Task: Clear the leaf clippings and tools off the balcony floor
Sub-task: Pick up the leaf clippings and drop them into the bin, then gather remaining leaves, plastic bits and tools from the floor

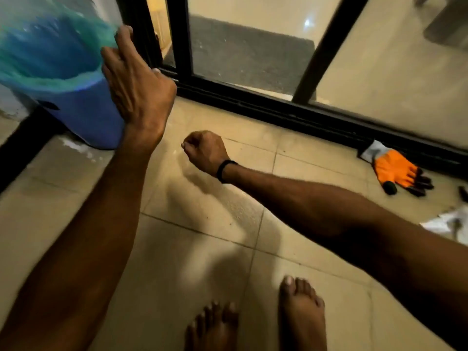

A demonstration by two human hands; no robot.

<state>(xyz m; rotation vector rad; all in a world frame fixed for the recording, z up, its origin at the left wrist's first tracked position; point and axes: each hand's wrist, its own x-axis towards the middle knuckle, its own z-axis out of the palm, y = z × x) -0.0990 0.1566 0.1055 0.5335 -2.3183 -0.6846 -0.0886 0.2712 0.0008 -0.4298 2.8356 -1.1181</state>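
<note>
One balcony floor [202,236] of pale beige tiles, matt under warm light, flecked white near the bin. One black sliding-door frame [253,102] along the far edge, glass panes above it. Beyond the glass, one grey mat [240,59] on a glossy indoor floor.

One blue bin [88,115], tilted and blurred, at the upper left by the door frame, lined with one green bag [38,59].

One left hand [136,79] laid against the bin's near side, fingers [124,39] hooked over rim and liner, gripping.

One right hand [205,150] above the tiles, apart from the bin, fingers curled tight into a fist; contents, if any, not discernible. One black band [225,171] on its wrist.

One orange glove [395,171] with dark fingertips, flat on the floor at the right, just beside the door track, well apart from both hands.

One crumpled white sheet [448,224] at the right edge, near the glove.

One small dark item [463,193], cut off by the right edge, not identifiable.

Two bare feet [301,312] at the bottom.
</note>
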